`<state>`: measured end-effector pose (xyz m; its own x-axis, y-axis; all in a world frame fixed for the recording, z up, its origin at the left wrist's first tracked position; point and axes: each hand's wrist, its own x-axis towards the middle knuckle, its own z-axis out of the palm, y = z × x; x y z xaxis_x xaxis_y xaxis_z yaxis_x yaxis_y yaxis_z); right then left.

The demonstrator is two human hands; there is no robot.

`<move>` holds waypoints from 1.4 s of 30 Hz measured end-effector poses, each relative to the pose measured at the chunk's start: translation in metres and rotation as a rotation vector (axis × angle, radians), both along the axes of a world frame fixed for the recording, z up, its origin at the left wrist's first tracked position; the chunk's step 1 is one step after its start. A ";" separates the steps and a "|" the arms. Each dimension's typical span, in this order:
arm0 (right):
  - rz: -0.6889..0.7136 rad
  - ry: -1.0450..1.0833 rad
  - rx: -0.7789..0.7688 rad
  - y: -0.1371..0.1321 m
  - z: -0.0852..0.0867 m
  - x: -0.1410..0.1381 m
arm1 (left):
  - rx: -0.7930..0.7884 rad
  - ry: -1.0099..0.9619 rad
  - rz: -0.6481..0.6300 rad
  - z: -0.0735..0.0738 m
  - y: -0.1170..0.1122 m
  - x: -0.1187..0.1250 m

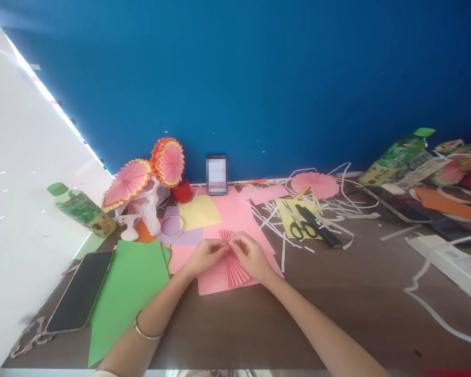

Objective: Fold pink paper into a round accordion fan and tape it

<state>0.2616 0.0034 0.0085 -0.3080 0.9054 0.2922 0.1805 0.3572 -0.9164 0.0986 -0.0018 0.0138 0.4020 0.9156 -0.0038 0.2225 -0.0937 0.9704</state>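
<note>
A pleated pink paper fan [236, 268] is pinched at its middle between both hands, its folds spreading above and below the fingers. My left hand [211, 255] is closed on the fan from the left, thumb and fingertips at the centre. From the right, my right hand [250, 253] grips the same spot, its fingertips touching or nearly touching the left ones. Beneath the fan lie flat pink paper sheets [215, 287]. The exact pinch point is hidden by the fingers.
Left are green paper [127, 293], a phone [80, 293], a drink bottle [80, 209] and finished paper fans [127, 183]. Scissors [304, 229], a black pen-like tool [317, 225] and white paper strips [282, 225] lie right. A power strip [447, 262] with a cable sits further right. A blue wall [259, 78] rises behind.
</note>
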 end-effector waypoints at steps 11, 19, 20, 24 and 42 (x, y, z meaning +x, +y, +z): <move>-0.066 -0.128 0.040 0.005 -0.004 0.006 | 0.043 -0.043 -0.001 0.002 0.002 -0.004; 0.073 -0.139 0.023 0.005 0.002 0.007 | 0.390 0.176 -0.152 0.007 -0.007 0.000; 0.074 -0.134 0.018 0.004 0.003 0.007 | 0.420 0.192 -0.163 0.008 -0.008 0.000; 0.076 -0.154 -0.022 0.004 0.007 0.009 | 0.459 0.202 -0.161 0.006 -0.010 0.000; 0.068 -0.155 -0.048 0.003 0.005 0.005 | 0.082 -0.070 -0.035 0.001 -0.001 0.001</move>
